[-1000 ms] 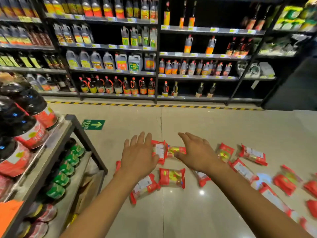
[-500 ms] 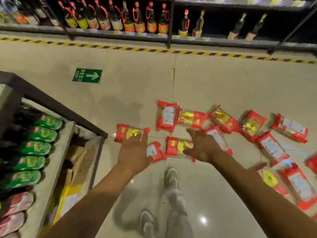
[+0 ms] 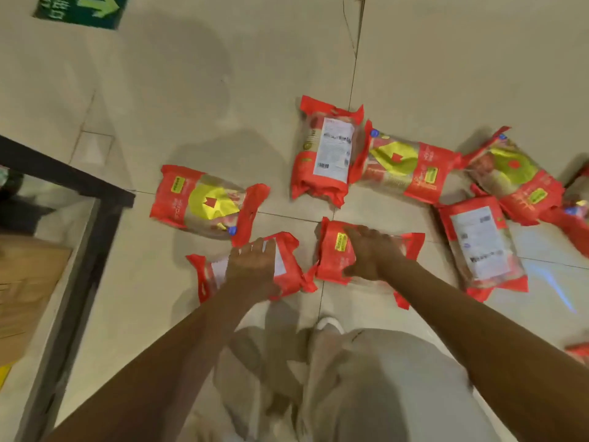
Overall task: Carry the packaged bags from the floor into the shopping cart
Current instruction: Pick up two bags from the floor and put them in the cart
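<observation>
**A:** What has changed over the last second?

**B:** The view has tipped down from the bottle shelves to the ground. Both hands were hovering over the packs and have now dropped onto two of them.

**A:** Lay it out, biggest first.

**B:** The pale tiled floor (image 3: 223, 74) fills most of the view. A black shelf frame (image 3: 79, 186) cuts across the left side, with a cardboard box (image 3: 25, 282) behind it. A green exit sticker (image 3: 83, 8) sits at the top left. The person's light trousers (image 3: 382, 378) take up the bottom, with a white shoe (image 3: 330, 325) poking out. Red packaged bags lie scattered and flat on the tiles. One yellow-emblem bag (image 3: 204, 202) lies to the left, and a label-up bag (image 3: 331, 151) lies farther out. More trail off to the right. No shopping cart is in view.

**A:** And the hands?

**B:** The left hand (image 3: 251, 266) lies on the white-label bag (image 3: 288, 266), with its fingers fairly straight across the top. The right hand (image 3: 369, 253) is spread over the yellow-tagged bag (image 3: 331, 253) just beside it, thumb at the near edge. With the blur, I cannot tell whether it has clamped yet.

**A:** Which step is this?

**B:** I'd say it is the very start of a pick-up, with two bags chosen and nothing lifted. The next move calls for curling the fingers under the edges of the slick film. Both bags then need lifting together and carrying to wherever the cart stands.
</observation>
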Motion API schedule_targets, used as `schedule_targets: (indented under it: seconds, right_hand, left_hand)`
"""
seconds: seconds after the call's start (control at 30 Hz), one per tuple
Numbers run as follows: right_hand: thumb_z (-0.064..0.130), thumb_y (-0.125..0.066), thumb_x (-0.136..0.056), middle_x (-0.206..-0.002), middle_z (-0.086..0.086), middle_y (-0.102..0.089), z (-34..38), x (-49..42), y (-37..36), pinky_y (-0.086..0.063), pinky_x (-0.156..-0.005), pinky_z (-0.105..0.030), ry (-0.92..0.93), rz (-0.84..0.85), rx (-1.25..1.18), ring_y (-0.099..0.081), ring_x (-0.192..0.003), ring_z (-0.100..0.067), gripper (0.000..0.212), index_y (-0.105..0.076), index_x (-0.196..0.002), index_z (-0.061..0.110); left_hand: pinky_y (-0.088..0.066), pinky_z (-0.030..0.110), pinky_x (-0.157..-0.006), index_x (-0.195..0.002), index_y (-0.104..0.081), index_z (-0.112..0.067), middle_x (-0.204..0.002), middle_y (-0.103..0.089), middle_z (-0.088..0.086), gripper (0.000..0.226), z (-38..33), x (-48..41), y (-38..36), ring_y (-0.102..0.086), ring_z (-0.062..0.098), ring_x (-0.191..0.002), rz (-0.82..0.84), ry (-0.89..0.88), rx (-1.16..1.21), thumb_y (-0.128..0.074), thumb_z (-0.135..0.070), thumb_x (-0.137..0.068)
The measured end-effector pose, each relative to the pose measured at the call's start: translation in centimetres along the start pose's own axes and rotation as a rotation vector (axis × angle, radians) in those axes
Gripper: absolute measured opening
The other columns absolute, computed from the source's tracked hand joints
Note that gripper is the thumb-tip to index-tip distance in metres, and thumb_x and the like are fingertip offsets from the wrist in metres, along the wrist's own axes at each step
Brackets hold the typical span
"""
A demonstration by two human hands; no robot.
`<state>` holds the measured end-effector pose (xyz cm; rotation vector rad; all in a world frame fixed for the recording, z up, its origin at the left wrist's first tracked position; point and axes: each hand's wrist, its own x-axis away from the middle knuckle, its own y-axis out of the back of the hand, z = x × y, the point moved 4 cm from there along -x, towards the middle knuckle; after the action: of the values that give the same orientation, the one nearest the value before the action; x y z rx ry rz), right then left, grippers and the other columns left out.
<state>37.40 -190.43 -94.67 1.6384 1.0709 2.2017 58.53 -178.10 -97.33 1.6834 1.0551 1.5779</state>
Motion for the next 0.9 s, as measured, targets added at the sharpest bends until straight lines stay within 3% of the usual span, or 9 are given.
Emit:
schedule_targets:
  seconds: [0.13,0.2,0.27,0.37,0.47,0.57,0.67,0.8,0.9]
  right_hand:
    - [0.056,-0.078,-0.076,-0.162,-0.015,-0.027,-1.2,-8.9,-3.7,-0.034,-0.114,-0.046,0.023,-0.055,0.062,-0.031,-0.147,-0.034,0.112,-0.014,-0.16,0.021]
    - [0.062,-0.081,-0.07,-0.159,-0.013,-0.033,-1.8,-11.2,-4.2,-0.033,-0.114,-0.045,0.008,0.013,0.034,-0.035,-0.145,-0.033,0.121,-0.011,-0.161,0.021]
    - [0.068,-0.084,-0.063,-0.152,-0.01,-0.044,-2.5,-12.9,-4.9,-0.035,-0.113,-0.044,-0.007,0.082,-0.032,-0.043,-0.139,-0.033,0.126,-0.017,-0.159,0.023]
    - [0.073,-0.085,-0.055,-0.138,-0.009,-0.052,-3.1,-13.6,-5.7,-0.043,-0.105,-0.044,-0.019,0.087,-0.049,-0.048,-0.129,-0.033,0.113,-0.039,-0.145,0.021]
    - [0.065,-0.087,-0.057,-0.13,-0.009,-0.056,-2.8,-12.0,-6.5,-0.048,-0.095,-0.041,-0.058,0.027,-0.089,-0.05,-0.122,-0.031,0.098,-0.046,-0.132,0.018]
    - [0.054,-0.084,-0.064,-0.121,-0.005,-0.065,-2.3,-8.5,-6.3,-0.047,-0.08,-0.036,-0.111,-0.042,-0.159,-0.062,-0.113,-0.03,0.086,-0.039,-0.128,0.019]
    - [0.056,-0.08,-0.065,-0.112,-0.002,-0.067,-1.4,-2.4,-2.0,-0.053,-0.084,-0.041,-0.172,-0.224,-0.337,-0.065,-0.103,-0.029,0.077,-0.039,-0.121,0.023]
    - [0.066,-0.078,-0.067,-0.115,0.001,-0.068,2.4,10.4,9.4,-0.052,-0.089,-0.042,-0.184,-0.466,-0.621,-0.067,-0.105,-0.029,0.081,-0.04,-0.125,0.025]
    - [0.061,-0.081,-0.068,-0.108,0.005,-0.066,6.6,20.4,18.5,-0.048,-0.082,-0.037,-0.136,-0.621,-0.741,-0.068,-0.102,-0.028,0.074,-0.037,-0.117,0.028]
  left_hand:
    - [-0.057,0.04,-0.058,-0.124,-0.053,-0.005,-0.102,-0.07,0.017,0.101,3.6,-5.4,-8.1,-0.069,0.036,-0.075,-0.021,0.07,-0.002,-0.093,-0.037,-0.037]
    - [-0.06,0.042,-0.07,-0.13,-0.052,-0.006,-0.106,-0.07,0.014,0.116,4.5,-6.6,-7.9,-0.069,0.036,-0.086,0.046,0.116,0.005,-0.098,-0.045,-0.031]
    - [-0.051,0.041,-0.097,-0.138,-0.048,-0.012,-0.127,-0.061,0.007,0.118,5.1,-7.9,-7.2,-0.06,0.032,-0.116,0.197,0.188,0.02,-0.092,-0.066,-0.044]
    - [-0.045,0.036,-0.091,-0.129,-0.044,-0.017,-0.124,-0.058,0.002,0.103,5.3,-8.4,-7.2,-0.056,0.025,-0.114,0.367,0.213,0.094,-0.088,-0.071,-0.053]
    - [-0.043,0.032,-0.079,-0.12,-0.037,-0.018,-0.107,-0.056,-0.002,0.094,5.1,-7.6,-7.4,-0.058,0.022,-0.099,0.312,0.277,0.278,-0.092,-0.06,-0.057]
    - [-0.05,0.037,-0.087,-0.123,-0.042,-0.018,-0.116,-0.062,0.003,0.089,5.1,-5.1,-6.7,-0.063,0.028,-0.109,0.198,0.356,0.388,-0.091,-0.055,-0.059]
    - [-0.054,0.04,-0.093,-0.131,-0.051,-0.024,-0.118,-0.067,0.002,0.098,5.4,-1.3,-3.5,-0.065,0.027,-0.11,0.029,0.475,0.626,-0.082,-0.061,-0.046]
    - [-0.054,0.045,-0.093,-0.123,-0.05,-0.025,-0.113,-0.069,-0.003,0.092,5.2,7.3,9.4,-0.067,0.026,-0.103,-0.214,0.625,0.896,-0.077,-0.064,-0.045]
    - [-0.053,0.047,-0.094,-0.123,-0.049,-0.023,-0.114,-0.069,-0.004,0.091,4.2,14.3,21.5,-0.068,0.026,-0.106,-0.374,0.668,1.04,-0.08,-0.062,-0.046]
